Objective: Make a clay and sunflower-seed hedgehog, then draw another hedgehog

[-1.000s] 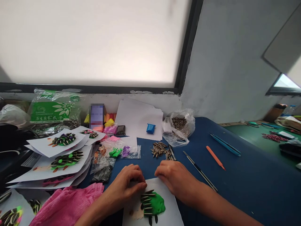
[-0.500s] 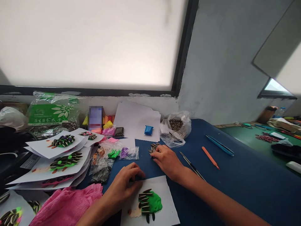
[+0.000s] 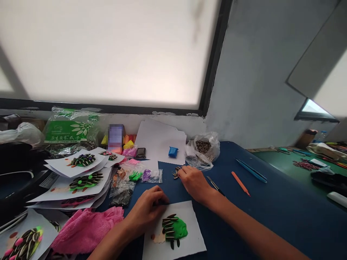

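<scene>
Blue covering tops the bench (image 3: 282, 209) that carries the work. To the left of the working sheet (image 3: 193, 224), taken here as the landmark, stands a stack of decorated sheets (image 3: 56, 196); a pink cloth (image 3: 81, 231) also lies left of the landmark, nearer the wearer than the stack. The working sheet itself lies flat before the wearer.

The left hand (image 3: 149, 202) rests at the far left corner of the sheet, fingers curled; whether its grip holds anything cannot be told, the underside being hidden. The right hand (image 3: 193, 182) is beyond the sheet, its grip appearing narrow at the seed pile (image 3: 175, 172); whether a seed is pinched cannot be told. A clear bag of seeds (image 3: 207, 159) stands farther beyond the sheet, slightly right.

On the sheet, a green patch (image 3: 180, 228) adjoins a smaller tan patch (image 3: 159, 236) on its left. Slanting seeds (image 3: 170, 227) cover the green patch's left portion; its right portion is bare. Two further seeds project from its near edge.

Judgement: the step in hand is seed selection, with coverage partial. The next move calls for a single-seed pinch, matching slant on the bare green, and a steady sheet.
</scene>
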Tool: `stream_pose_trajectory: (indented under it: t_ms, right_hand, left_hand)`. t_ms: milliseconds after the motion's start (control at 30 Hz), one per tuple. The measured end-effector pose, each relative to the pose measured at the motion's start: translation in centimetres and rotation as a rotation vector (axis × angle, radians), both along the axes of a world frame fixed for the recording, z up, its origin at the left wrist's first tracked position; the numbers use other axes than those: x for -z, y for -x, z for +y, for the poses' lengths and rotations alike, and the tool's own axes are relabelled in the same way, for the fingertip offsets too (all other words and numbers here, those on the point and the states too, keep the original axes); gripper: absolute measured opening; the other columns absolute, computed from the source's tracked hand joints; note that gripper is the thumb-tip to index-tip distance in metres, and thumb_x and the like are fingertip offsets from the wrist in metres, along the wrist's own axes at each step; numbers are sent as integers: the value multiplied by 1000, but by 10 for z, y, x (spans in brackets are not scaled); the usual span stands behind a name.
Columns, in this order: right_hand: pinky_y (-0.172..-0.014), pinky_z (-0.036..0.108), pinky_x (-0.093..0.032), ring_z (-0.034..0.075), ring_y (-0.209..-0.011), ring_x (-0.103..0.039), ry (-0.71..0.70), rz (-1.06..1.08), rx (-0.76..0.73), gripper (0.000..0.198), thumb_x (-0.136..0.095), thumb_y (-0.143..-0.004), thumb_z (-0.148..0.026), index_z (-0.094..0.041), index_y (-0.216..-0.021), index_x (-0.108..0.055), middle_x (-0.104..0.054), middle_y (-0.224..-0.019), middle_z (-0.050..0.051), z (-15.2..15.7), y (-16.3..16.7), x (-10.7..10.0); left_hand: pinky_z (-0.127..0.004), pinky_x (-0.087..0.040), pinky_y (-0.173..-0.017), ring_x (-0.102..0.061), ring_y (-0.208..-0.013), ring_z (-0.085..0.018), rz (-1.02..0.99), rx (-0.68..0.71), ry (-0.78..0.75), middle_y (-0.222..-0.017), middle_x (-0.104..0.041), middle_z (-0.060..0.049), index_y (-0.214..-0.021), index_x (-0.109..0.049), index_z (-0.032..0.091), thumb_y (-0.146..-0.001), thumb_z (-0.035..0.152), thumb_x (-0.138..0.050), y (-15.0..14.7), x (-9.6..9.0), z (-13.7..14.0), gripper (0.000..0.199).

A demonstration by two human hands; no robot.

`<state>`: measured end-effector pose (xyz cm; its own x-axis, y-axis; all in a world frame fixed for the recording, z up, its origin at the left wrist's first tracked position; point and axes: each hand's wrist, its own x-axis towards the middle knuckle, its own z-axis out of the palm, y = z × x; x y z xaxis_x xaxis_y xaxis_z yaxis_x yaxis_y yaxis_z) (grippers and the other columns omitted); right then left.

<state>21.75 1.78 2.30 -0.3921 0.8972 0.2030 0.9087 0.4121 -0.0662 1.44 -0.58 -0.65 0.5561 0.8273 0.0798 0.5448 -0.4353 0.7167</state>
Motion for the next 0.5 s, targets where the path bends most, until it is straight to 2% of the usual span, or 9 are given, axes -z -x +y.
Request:
stream_pose_trajectory:
  t_ms: [233, 367, 433, 500]
  right_hand:
    - [-62, 22, -47, 14, -70, -65, 44, 244, 94, 23, -44, -97, -18, -14, -95, -66, -71, -81, 4, -18, -18, 4]
    - [-77, 25, -50, 16, -89, -66, 25, 265, 108, 29, -47, -94, -14, -16, -117, -63, -70, -102, 7, -15, -18, 11]
    - [-83, 29, -48, 19, -96, -63, 9, 226, 112, 29, -50, -91, -10, -17, -113, -67, -67, -107, 9, -13, -17, 13]
    - [-82, 31, -48, 21, -96, -60, 7, 169, 103, 24, -53, -89, -10, -17, -101, -72, -66, -103, 10, -10, -16, 13]
  left_hand:
    - [-28, -42, -70, -53, -76, -16, -27, 11, -21, -89, -60, -3, -84, -66, 20, -81, 18, -51, 0, 6, 2, 16]
    - [-28, -42, -70, -54, -76, -16, -16, 18, -22, -89, -60, -3, -82, -65, 19, -80, 18, -50, 0, 4, 2, 16]
    - [-28, -42, -71, -54, -78, -17, -8, 17, -15, -90, -60, -3, -83, -65, 19, -80, 17, -50, 0, 3, 2, 16]
    - [-28, -42, -72, -54, -78, -17, -7, 20, -4, -91, -60, -3, -84, -66, 19, -79, 15, -50, 0, 2, 2, 17]
